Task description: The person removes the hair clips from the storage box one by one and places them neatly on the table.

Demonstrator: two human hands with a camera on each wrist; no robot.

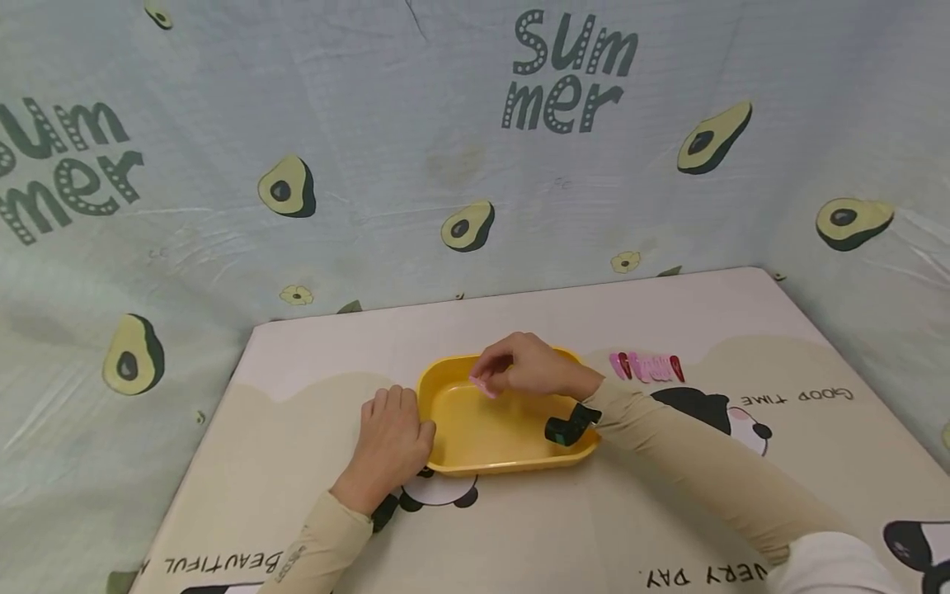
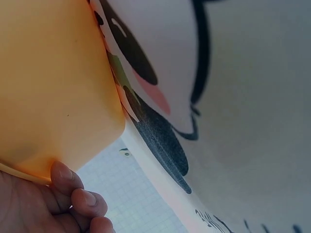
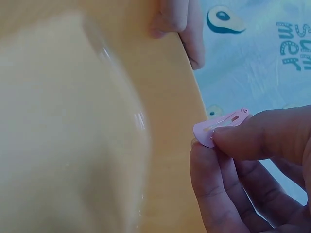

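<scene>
Between the thumb and fingers of my right hand (image 1: 530, 367) is a pink snap hair clip (image 3: 221, 127), held above the far left part of a yellow tray (image 1: 497, 472). In the right wrist view the clip's rounded end points toward the tray. My left hand (image 1: 393, 433) grips the tray's left rim, its fingers curled over the edge in the left wrist view. To the right of the tray, a row of pink and dark red hair clips (image 1: 653, 367) lies on the table.
The table (image 1: 579, 536) wears a pale cover printed with panda faces and lettering. Behind it and at both sides hangs a curtain (image 1: 371, 124) with avocado prints. My right forearm (image 1: 690, 462) crosses the tray's right side.
</scene>
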